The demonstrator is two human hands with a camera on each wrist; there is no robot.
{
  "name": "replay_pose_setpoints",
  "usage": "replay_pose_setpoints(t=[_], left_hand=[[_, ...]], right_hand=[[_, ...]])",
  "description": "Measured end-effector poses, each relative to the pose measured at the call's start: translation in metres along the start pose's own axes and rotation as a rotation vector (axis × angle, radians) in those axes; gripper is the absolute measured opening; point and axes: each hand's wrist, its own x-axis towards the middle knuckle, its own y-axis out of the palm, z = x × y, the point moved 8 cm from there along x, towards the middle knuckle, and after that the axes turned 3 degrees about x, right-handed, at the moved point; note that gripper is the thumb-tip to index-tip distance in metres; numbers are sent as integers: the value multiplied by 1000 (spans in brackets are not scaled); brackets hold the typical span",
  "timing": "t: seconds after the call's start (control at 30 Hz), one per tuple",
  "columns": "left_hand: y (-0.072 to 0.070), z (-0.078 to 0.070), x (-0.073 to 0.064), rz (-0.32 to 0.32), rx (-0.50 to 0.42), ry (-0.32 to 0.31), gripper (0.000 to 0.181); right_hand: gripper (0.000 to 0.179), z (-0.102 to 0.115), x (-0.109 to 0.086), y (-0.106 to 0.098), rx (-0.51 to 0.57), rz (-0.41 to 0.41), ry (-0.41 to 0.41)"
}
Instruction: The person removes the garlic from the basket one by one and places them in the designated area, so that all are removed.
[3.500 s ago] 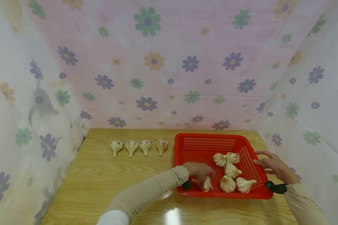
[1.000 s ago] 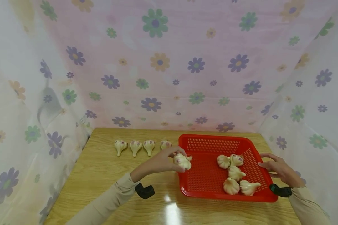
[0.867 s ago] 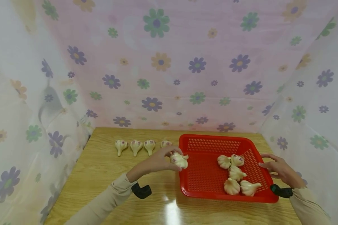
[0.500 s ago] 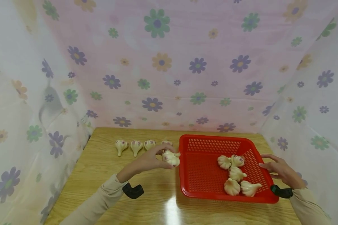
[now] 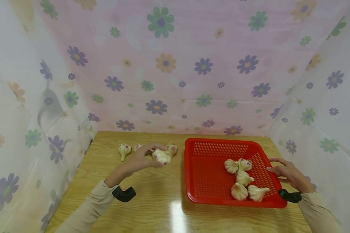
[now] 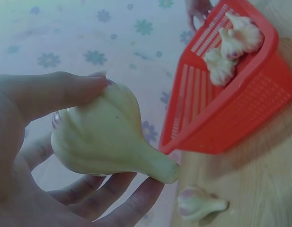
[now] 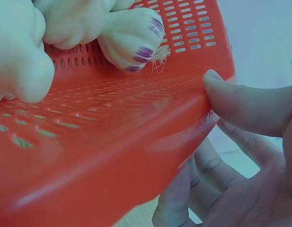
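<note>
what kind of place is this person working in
Probably a makeshift booth for tabletop work, perhaps indoors: flower-print sheeting screens the back and both sides of a wood-grain table, which bears a red plastic basket with garlic bulbs in it.

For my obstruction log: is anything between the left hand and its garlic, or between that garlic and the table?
Nothing visible stands between the left hand and the garlic: the fingers touch it directly. Toward the table no obstacle shows, though hand and garlic hide the patch behind them.
</note>
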Motion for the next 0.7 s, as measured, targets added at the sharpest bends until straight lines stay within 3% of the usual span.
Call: replay_pose_setpoints(t=[0.43,0.7], left_hand=[[-49,29,-23,-110,-91,-108,54],[-74,57,-30,-159,-101,-176,57]], right_hand=[[66,6,1,3,25,19,-61],[72,2,-2,0,0,-26,6]])
